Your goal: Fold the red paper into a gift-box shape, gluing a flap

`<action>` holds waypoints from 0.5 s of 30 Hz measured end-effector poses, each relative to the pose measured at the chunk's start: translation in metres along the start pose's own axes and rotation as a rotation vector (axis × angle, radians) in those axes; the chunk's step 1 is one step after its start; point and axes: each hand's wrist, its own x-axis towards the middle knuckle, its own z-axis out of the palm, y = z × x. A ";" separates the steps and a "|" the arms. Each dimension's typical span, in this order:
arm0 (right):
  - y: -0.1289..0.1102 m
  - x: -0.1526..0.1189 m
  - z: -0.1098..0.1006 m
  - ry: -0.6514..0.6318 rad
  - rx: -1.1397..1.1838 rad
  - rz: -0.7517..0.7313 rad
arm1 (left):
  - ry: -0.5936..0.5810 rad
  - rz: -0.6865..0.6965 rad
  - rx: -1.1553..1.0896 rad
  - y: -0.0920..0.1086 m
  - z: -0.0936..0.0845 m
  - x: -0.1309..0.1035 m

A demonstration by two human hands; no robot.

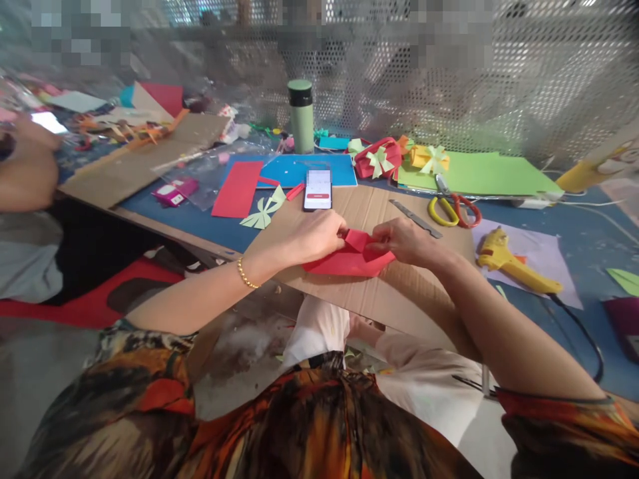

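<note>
Folded red paper (349, 263) rests on a sheet of corrugated cardboard (324, 290) in front of me, with one flap standing up in its middle. My left hand (319, 237) pinches the paper at its left side. On the right side my right hand (399, 241) grips it with bent fingers. A phone (318, 189) with a lit screen lies just beyond my left hand. Past my right hand are a metal ruler-like strip (415, 218) and scissors (452, 206) with yellow and red handles.
A yellow glue gun (516, 263) lies on pale paper at right, its cord trailing down. A green bottle (300, 116) stands behind a blue sheet (289, 169). Red card (238, 189), green paper (489, 171) and paper bows lie around. Another person's arm (27, 163) is at far left.
</note>
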 end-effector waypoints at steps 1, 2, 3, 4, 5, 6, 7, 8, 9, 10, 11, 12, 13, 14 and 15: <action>0.001 0.000 0.000 0.005 -0.001 0.000 | 0.010 0.004 0.022 -0.001 0.002 -0.003; 0.002 0.001 0.001 0.010 -0.001 -0.002 | 0.020 0.015 0.045 -0.001 0.003 -0.005; 0.003 0.001 0.001 0.015 -0.001 -0.006 | 0.037 0.036 0.068 -0.001 0.004 -0.008; 0.003 0.001 0.002 0.022 0.001 -0.014 | 0.053 0.064 0.092 -0.001 0.005 -0.010; 0.003 0.001 0.002 0.026 0.004 -0.024 | 0.068 0.089 0.118 0.000 0.006 -0.011; 0.003 0.000 0.002 0.028 0.007 -0.032 | 0.078 0.107 0.143 0.001 0.006 -0.012; 0.003 0.000 0.002 0.028 0.010 -0.037 | 0.081 0.116 0.161 0.001 0.006 -0.012; 0.003 -0.001 0.002 0.027 0.011 -0.038 | 0.076 0.117 0.170 0.002 0.007 -0.012; 0.002 -0.001 0.002 0.026 0.011 -0.035 | 0.066 0.113 0.169 0.003 0.007 -0.011; 0.002 -0.001 0.002 0.027 0.009 -0.029 | 0.055 0.107 0.163 0.003 0.008 -0.010; 0.001 -0.002 0.002 0.028 0.006 -0.021 | 0.047 0.102 0.152 0.004 0.008 -0.009; 0.002 -0.002 0.002 0.030 0.003 -0.015 | 0.040 0.098 0.140 0.004 0.008 -0.008; 0.002 -0.001 0.002 0.029 0.000 -0.012 | 0.031 0.094 0.127 0.004 0.008 -0.007; 0.003 -0.001 0.003 0.023 -0.002 -0.013 | 0.023 0.088 0.116 0.003 0.008 -0.006; 0.005 -0.001 0.003 0.014 -0.001 -0.017 | 0.015 0.080 0.105 0.003 0.007 -0.005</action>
